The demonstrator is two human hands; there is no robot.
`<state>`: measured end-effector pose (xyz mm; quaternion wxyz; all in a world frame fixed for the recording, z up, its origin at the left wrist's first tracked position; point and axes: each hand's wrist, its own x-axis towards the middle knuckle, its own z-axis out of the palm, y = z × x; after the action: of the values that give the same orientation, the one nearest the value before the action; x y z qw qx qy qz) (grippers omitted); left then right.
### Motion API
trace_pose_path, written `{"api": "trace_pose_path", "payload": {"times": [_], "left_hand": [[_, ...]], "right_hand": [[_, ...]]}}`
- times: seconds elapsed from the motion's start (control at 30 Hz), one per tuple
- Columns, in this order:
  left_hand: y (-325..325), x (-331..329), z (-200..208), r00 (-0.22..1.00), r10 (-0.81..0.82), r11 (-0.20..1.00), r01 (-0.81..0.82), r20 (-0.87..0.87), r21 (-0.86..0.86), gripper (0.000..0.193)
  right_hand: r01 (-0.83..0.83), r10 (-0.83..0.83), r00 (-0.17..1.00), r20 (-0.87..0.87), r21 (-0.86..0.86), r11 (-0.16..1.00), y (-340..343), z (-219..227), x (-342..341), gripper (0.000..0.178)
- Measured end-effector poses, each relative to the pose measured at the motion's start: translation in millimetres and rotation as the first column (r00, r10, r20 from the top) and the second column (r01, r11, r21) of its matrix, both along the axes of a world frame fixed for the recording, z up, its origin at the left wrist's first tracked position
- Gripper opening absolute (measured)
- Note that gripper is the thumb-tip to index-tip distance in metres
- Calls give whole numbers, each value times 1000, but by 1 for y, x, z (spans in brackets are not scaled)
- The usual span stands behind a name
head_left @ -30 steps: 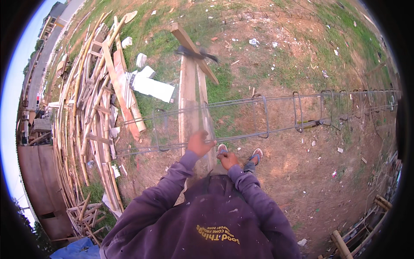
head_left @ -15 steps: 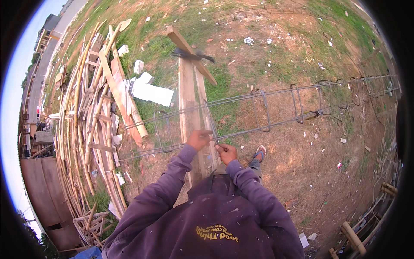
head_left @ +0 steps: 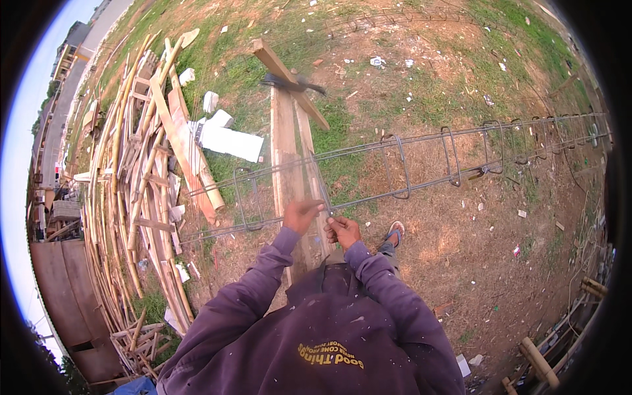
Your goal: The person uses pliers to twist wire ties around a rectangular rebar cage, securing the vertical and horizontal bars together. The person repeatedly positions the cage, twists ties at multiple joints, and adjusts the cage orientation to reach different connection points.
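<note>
A long rebar cage (head_left: 365,199) of thin grey bars with bent stirrups (head_left: 403,164) runs across in front of me, resting over a wooden trestle (head_left: 284,131). My left hand (head_left: 301,216) is at the lower bars, its fingers curled and its thumb pointing toward a stirrup that stands beside the trestle. Just right of it, my right hand (head_left: 343,232) pinches close to the same joint below the bar. Whatever lies between the fingers of either hand is too small to make out.
The trestle's slanting crosspiece (head_left: 306,105) carries a dark bundle (head_left: 280,81). Bamboo poles and boards (head_left: 128,171) are heaped on the left, beside a white sheet (head_left: 230,141). Litter dots the grass and dirt. My sandalled foot (head_left: 395,232) stands at the right.
My left hand was blurred with motion and now shows more clearly, slightly lower against the bars. My right hand stays almost in place, and the rebar cage has barely shifted.
</note>
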<state>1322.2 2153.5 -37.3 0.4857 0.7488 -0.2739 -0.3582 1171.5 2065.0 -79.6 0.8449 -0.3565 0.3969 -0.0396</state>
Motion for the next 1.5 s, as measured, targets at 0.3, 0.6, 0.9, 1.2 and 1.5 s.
{"api": "trace_pose_path", "payload": {"times": [0.3, 0.6, 0.9, 1.2, 1.5], "left_hand": [[-10, 12, 16, 994, 15, 998, -8, -109, 60, 36], [-32, 47, 11, 896, -388, 842, 440, -218, 311, 46], [-25, 30, 3, 935, -332, 914, 352, -126, 201, 43], [-11, 4, -9, 936, -329, 917, 284, 127, 279, 43], [-13, -6, -5, 944, -254, 943, 194, 210, 269, 46]], "right_hand": [[81, -89, 994, 63, 116, 990, 13, -15, -3, 20], [84, -97, 993, 64, 182, 980, 13, -18, -3, 20], [34, -39, 998, 54, 87, 996, 12, -3, 1, 21], [-87, 90, 995, 48, -71, 994, 1, 22, -16, 18], [-627, 442, 678, -587, -776, -68, -98, 60, 18, 26]]}}
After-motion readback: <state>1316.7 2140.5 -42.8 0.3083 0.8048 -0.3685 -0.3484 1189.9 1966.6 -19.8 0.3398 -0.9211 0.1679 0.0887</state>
